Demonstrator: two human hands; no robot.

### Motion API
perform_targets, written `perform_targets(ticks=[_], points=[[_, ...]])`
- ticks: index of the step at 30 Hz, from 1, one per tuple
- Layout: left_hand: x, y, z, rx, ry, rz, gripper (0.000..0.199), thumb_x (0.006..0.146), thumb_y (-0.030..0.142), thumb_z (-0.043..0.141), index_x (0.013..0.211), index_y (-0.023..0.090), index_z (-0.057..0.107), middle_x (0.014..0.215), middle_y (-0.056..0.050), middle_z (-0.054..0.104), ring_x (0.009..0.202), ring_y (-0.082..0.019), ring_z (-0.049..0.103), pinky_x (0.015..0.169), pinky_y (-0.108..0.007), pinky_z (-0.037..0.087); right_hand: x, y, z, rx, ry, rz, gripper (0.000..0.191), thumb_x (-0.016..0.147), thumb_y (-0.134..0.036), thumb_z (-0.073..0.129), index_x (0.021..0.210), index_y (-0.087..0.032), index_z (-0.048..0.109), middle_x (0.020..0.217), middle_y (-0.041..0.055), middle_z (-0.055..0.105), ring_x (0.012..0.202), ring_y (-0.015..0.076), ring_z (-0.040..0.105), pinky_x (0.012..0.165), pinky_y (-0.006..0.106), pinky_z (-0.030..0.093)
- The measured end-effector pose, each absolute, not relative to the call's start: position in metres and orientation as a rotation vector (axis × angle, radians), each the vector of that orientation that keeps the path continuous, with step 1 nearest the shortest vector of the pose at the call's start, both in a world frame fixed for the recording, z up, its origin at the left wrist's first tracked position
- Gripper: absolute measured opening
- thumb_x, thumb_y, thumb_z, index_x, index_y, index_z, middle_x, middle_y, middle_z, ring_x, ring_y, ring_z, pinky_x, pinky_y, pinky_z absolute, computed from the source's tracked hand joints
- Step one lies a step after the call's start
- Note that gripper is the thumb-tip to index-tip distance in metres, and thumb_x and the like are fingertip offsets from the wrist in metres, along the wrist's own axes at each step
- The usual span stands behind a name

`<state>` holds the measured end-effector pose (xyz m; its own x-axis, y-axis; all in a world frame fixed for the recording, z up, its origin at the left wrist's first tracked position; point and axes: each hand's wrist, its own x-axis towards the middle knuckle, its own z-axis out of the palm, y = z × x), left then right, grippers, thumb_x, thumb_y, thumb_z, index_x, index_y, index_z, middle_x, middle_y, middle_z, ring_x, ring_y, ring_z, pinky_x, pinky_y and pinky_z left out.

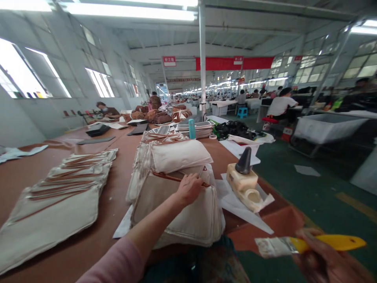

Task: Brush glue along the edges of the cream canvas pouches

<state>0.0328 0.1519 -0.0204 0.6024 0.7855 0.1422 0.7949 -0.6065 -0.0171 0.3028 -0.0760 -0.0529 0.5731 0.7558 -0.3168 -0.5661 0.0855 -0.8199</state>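
My right hand (330, 255), low at the right, is closed round the yellow handle of a flat paintbrush (300, 244). The brush's pale bristles point left. My left hand (189, 189) lies over a stack of cream canvas pieces (182, 220) with brown trim, its fingers curled on the trimmed upper edge of the top piece. Behind that, more canvas pieces (181, 154) are piled up. To the right of the stack stands a cream plastic container (242, 177) with a dark cone on top and a cut-open cup part beside it.
Overlapping canvas pieces (61, 220) fan out along the left of the brown table (118, 212). White paper (235, 204) lies under the container. Farther back are a teal bottle (192, 129), a tape roll (213, 136) and black straps (235, 129). People work in the background; a grey bin (326, 127) stands right.
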Motion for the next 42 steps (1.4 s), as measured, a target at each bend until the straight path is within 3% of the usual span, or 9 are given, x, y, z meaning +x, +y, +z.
perform_targets(ticks=[4,10,14,23,27,33,36,39,42], points=[[0.033,0.143,-0.012,-2.753,-1.368,-0.188,0.017,0.091,0.038,0.063,0.094,0.021,0.067,0.099,-0.007,0.065,0.098,-0.026,0.063,0.083,-0.035,0.047,0.303,-0.078,-0.036,-1.133,-0.141,0.921,0.052,0.039,-0.037,0.100,0.067,-0.017,0.060,0.050,-0.0043,0.042,0.037,0.0066,0.033,0.029,0.014,0.030],[0.020,0.101,-0.004,-2.859,-1.295,-0.242,0.023,0.090,0.037,0.069,0.106,0.025,0.059,0.105,0.000,0.065,0.098,-0.018,0.063,0.079,-0.026,0.045,0.297,-0.073,-0.048,-1.027,-0.253,0.899,0.038,0.060,-0.034,0.094,0.073,-0.017,0.062,0.050,-0.0046,0.043,0.041,0.0076,0.034,0.035,0.015,0.033],[0.013,0.078,-0.021,-2.883,-1.086,-0.311,0.015,0.090,0.034,0.070,0.090,0.022,0.059,0.096,0.000,0.063,0.089,-0.017,0.060,0.073,-0.026,0.043,0.292,-0.073,-0.053,-1.009,-0.293,0.928,0.034,0.066,-0.032,0.090,0.075,-0.016,0.062,0.053,-0.0049,0.045,0.041,0.0062,0.032,0.036,0.015,0.032],[-0.017,0.018,-0.047,-2.374,-1.015,-1.138,0.014,0.090,0.032,0.069,0.087,0.021,0.062,0.104,-0.007,0.062,0.101,-0.023,0.057,0.094,-0.039,0.046,0.291,-0.087,-0.033,-1.080,-0.265,0.886,0.038,0.060,-0.030,0.092,0.072,-0.018,0.058,0.052,-0.0047,0.043,0.043,0.0081,0.033,0.035,0.015,0.034],[-0.027,-0.006,-0.051,-2.379,-1.072,-1.157,0.016,0.092,0.035,0.066,0.083,0.022,0.063,0.106,-0.007,0.062,0.105,-0.023,0.056,0.099,-0.039,0.047,0.287,-0.089,-0.022,-1.086,-0.288,0.875,0.038,0.059,-0.028,0.091,0.071,-0.019,0.057,0.052,-0.0047,0.042,0.044,0.0084,0.032,0.035,0.015,0.033],[-0.029,-0.016,-0.045,-2.634,-1.109,-0.989,0.016,0.093,0.028,0.061,0.080,0.020,0.056,0.137,-0.010,0.058,0.133,-0.029,0.046,0.113,-0.050,0.039,0.274,-0.090,-0.019,-1.065,-0.318,0.917,0.036,0.059,-0.026,0.091,0.068,-0.018,0.057,0.052,-0.0043,0.042,0.044,0.0083,0.033,0.035,0.015,0.032],[-0.027,-0.012,-0.039,-2.838,-1.287,-0.849,0.013,0.093,0.022,0.057,0.081,0.021,0.051,0.111,-0.006,0.069,0.110,-0.022,0.062,0.113,-0.053,0.037,0.267,-0.087,-0.022,-1.025,-0.354,0.958,0.032,0.064,-0.026,0.090,0.073,-0.017,0.061,0.054,-0.0050,0.044,0.042,0.0069,0.033,0.035,0.015,0.030],[-0.022,-0.005,-0.036,-2.872,-1.438,-0.765,0.015,0.091,0.019,0.054,0.078,0.021,0.049,0.076,0.003,0.065,0.078,-0.015,0.064,0.112,-0.052,0.036,0.255,-0.079,-0.022,-0.986,-0.432,1.010,0.032,0.067,-0.028,0.090,0.074,-0.015,0.062,0.054,-0.0052,0.045,0.041,0.0057,0.033,0.035,0.014,0.029],[-0.015,-0.001,-0.035,-2.868,-1.503,-0.713,0.018,0.095,0.025,0.051,0.078,0.021,0.052,0.074,0.002,0.063,0.075,-0.016,0.062,0.106,-0.047,0.041,0.242,-0.069,-0.020,-0.963,-0.529,1.029,0.033,0.070,-0.033,0.089,0.080,-0.015,0.063,0.052,-0.0051,0.045,0.040,0.0067,0.034,0.035,0.014,0.026]])
